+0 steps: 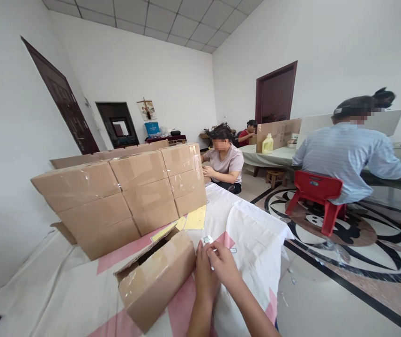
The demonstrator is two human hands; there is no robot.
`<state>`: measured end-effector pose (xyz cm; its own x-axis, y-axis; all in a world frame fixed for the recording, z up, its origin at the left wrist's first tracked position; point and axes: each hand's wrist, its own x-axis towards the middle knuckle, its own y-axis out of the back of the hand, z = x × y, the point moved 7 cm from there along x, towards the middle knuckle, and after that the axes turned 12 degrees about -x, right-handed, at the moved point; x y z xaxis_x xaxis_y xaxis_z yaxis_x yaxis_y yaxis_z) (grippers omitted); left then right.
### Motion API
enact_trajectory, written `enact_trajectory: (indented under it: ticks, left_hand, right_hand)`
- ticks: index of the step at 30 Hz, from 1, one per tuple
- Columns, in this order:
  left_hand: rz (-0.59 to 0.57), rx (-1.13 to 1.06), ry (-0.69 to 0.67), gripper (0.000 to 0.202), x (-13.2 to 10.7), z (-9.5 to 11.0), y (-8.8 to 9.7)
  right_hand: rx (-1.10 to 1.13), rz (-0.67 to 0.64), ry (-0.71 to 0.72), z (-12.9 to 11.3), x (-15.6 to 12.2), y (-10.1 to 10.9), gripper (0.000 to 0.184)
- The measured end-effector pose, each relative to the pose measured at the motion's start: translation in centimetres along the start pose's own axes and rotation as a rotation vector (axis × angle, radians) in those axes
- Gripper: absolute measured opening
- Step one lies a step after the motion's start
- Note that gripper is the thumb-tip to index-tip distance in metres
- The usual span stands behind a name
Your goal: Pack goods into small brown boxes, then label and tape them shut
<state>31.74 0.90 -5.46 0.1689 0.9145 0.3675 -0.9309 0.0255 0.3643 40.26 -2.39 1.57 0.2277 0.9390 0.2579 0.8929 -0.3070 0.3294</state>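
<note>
Left hand [204,271] and right hand [226,264] are pressed together over the worktop [256,234], fingers drawn in tight. A small shiny piece [207,239] pokes out at the left fingertips, pinched there. Whether the right hand grips it too, one cannot tell; its fingers curl against the left.

Just beside the left hand lies an open cardboard box [158,276], tipped on its side, flaps loose. Behind it stands a stack of taped boxes [133,196] on the white and pink cloth.

Further off, a person in a striped shirt [348,154] sits on a red chair [318,192].
</note>
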Motion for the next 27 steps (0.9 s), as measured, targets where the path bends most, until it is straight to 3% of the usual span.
enact_trajectory:
  ticks: [8, 14, 21, 27]
  left_hand:
    - [-0.013, -0.018, 0.093, 0.055, -0.4, 1.5, 0.9]
    - [0.002, -0.036, 0.091, 0.070, -0.2, 1.2, 1.0]
    - [0.010, -0.059, 0.033, 0.071, -0.5, 1.0, 1.1]
    - [0.011, -0.059, -0.045, 0.083, -0.8, 1.5, 1.5]
  right_hand:
    - [0.193, -0.015, -0.123, 1.8, -1.1, 1.0, 0.024]
    - [0.285, -0.057, -0.231, 2.6, -1.1, 2.0, 0.028]
    - [0.110, -0.121, -0.430, 4.7, -0.8, 4.0, 0.025]
    - [0.103, -0.323, -0.507, 6.3, -0.9, 2.0, 0.028]
